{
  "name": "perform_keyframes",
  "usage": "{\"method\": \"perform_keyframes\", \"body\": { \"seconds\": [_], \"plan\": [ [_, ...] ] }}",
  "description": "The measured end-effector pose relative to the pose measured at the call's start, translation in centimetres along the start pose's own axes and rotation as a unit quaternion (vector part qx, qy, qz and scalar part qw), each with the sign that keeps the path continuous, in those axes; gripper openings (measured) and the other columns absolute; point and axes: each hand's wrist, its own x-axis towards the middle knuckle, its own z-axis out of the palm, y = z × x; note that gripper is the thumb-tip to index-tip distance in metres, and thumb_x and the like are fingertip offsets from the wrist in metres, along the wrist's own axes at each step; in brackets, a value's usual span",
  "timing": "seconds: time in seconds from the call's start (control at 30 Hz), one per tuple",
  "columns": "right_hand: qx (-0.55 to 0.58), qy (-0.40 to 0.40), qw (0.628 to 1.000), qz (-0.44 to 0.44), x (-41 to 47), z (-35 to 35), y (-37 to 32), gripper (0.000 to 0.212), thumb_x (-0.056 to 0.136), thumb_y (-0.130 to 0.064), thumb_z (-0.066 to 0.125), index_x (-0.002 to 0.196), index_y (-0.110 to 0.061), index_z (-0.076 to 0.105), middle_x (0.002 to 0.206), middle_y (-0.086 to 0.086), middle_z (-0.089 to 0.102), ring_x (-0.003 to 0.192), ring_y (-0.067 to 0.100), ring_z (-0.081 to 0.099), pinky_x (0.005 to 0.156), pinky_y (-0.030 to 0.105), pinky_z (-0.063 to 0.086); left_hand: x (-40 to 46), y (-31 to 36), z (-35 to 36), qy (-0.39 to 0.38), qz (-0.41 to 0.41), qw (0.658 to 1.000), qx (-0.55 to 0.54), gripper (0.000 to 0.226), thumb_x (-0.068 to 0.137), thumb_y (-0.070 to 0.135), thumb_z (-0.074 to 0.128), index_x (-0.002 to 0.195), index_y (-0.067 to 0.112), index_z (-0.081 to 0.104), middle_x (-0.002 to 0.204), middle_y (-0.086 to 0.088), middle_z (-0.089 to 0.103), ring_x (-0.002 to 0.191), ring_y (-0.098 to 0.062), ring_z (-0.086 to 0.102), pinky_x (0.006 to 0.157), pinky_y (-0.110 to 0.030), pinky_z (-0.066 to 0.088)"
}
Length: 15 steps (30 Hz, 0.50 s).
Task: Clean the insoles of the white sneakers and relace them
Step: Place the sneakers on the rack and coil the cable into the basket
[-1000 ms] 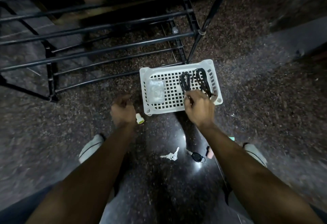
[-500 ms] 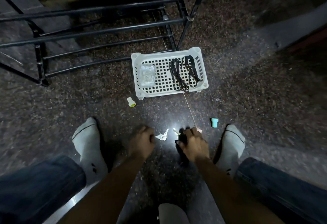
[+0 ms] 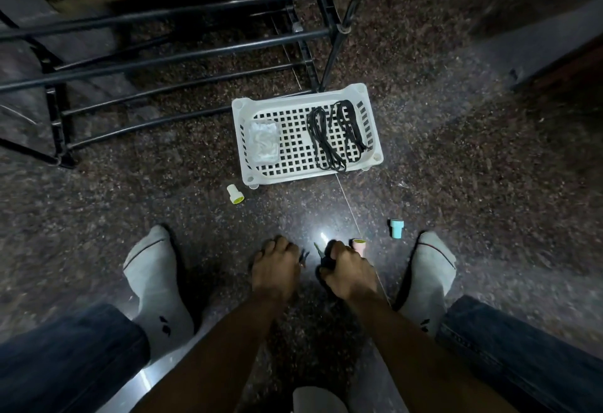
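Beyond the fingers, black laces [image 3: 336, 138] lie in a white basket [image 3: 241, 138]; no sneakers show. Right hand [image 3: 347, 270] grips a dark key fob [image 3: 326, 260], left hand [image 3: 274, 269] curls over keys [image 3: 304, 257] — in dim light, keys could slip unseen.

Laces [image 3: 336, 135] in basket [image 3: 243, 141] right, packet [image 3: 263, 141] left, rack [image 3: 163, 53] behind, hands before.

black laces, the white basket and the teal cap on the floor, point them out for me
black laces [image 3: 336, 138], head view, on the middle of the bundle lying in the basket
white basket [image 3: 243, 151], head view, on its left wall
teal cap [image 3: 396, 228], head view, on its body, on the floor
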Motion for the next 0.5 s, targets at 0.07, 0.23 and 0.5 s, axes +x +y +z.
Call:
{"method": "perform_keyframes", "body": {
  "seconds": [0.07, 0.23, 0.5],
  "plan": [
    [0.009, -0.005, 1.0, -0.001, 0.0, -0.1, -0.3, 0.018, 0.084, -0.037, 0.059, 0.097, -0.025, 0.055, 0.098, 0.003, 0.068, 0.094, 0.03, 0.065, 0.078, 0.035, 0.052, -0.3, 0.0, -0.4, 0.0, 0.004, 0.999, -0.049, 0.02, 0.094, 0.03, 0.05, 0.112, 0.026, 0.056, 0.12, -0.001, 0.052, 0.116, -0.025, 0.049, 0.09, -0.037, 0.041],
    [0.143, -0.009, 0.99, 0.014, 0.0, -1.3, -1.4, 0.009, 0.08, -0.033, 0.067, 0.082, -0.031, 0.06, 0.083, -0.002, 0.064, 0.09, 0.027, 0.063, 0.077, 0.033, 0.051, -0.3, -1.1, -1.7, 0.048, -0.065, 0.953, -0.293, 0.013, 0.089, 0.029, 0.064, 0.077, 0.028, 0.058, 0.082, 0.001, 0.07, 0.082, -0.026, 0.066, 0.068, -0.032, 0.049],
    [0.472, 0.105, 0.873, -0.07, 4.8, -8.5, -5.0, 0.033, 0.08, 0.01, 0.066, 0.068, -0.014, 0.047, 0.07, 0.007, 0.05, 0.07, 0.017, 0.047, 0.077, 0.027, 0.047, 3.6, -2.2, -10.0, 0.263, -0.048, 0.848, -0.457, 0.012, 0.086, 0.027, 0.071, 0.078, 0.032, 0.064, 0.079, 0.013, 0.069, 0.075, -0.015, 0.067, 0.07, -0.03, 0.055]
  ]
}}
